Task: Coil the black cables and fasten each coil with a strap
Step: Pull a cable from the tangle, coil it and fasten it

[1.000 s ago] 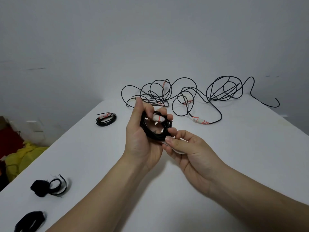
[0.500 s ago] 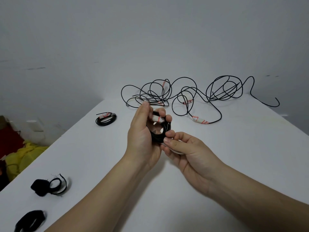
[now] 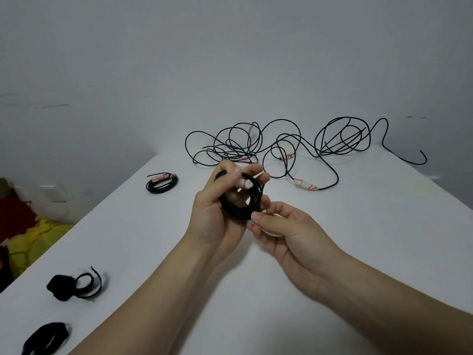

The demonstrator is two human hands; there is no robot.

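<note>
Table point(image 3: 358, 252): plain white.
Wall point(image 3: 230, 60): pale grey with a few dark scuffs.
Loose cables point(image 3: 281, 121): black, with white tags point(image 3: 304, 184) marked in red.
Held coil point(image 3: 240, 208): glossy black. Its label point(image 3: 244, 183) is white with a red line.
Small coil point(image 3: 161, 187): black, with a white-and-red tag.
Straps point(image 3: 60, 286): matte black.
Cloth point(image 3: 38, 234): yellow.
Fabric point(image 3: 15, 213) beside the cloth: red.
</note>
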